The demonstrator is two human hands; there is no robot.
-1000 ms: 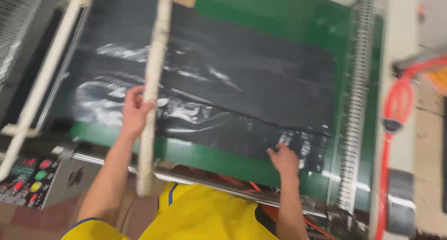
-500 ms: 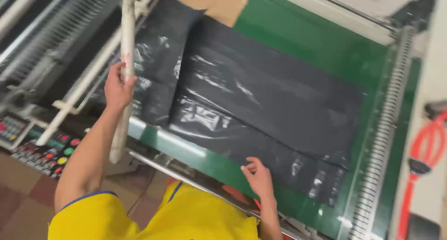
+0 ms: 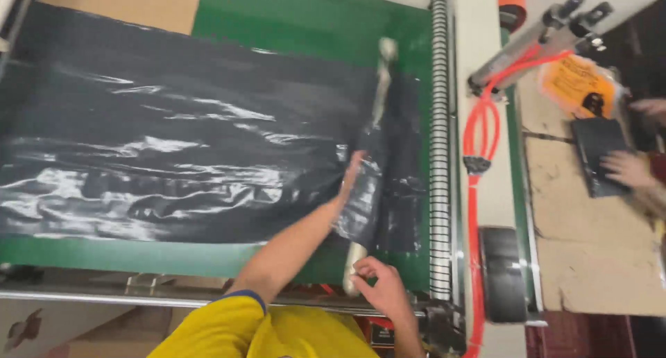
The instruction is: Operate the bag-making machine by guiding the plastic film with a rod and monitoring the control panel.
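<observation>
A wide black plastic sheet (image 3: 180, 157) lies spread on the green table (image 3: 291, 32). A long white rod (image 3: 380, 80) lies across the sheet's right end, and the sheet's edge is folded over its middle. My left hand (image 3: 350, 174) lies flat, fingers straight, against that crinkled fold. My right hand (image 3: 380, 285) pinches the rod's near end at the table's front edge. My yellow sleeves show at the bottom.
A coiled metal bar (image 3: 438, 136) runs along the table's right side, with orange hoses (image 3: 477, 122), a grey cylinder (image 3: 531, 42) and a black roller (image 3: 503, 275) beyond. Another person's hands (image 3: 628, 167) handle a black stack (image 3: 600, 153) at far right. Brown cardboard (image 3: 118, 4) lies far left.
The rod has gone from my left hand at the sheet's left side to the sheet's right end. My right hand now holds its near end; my left hand rests on the fold.
</observation>
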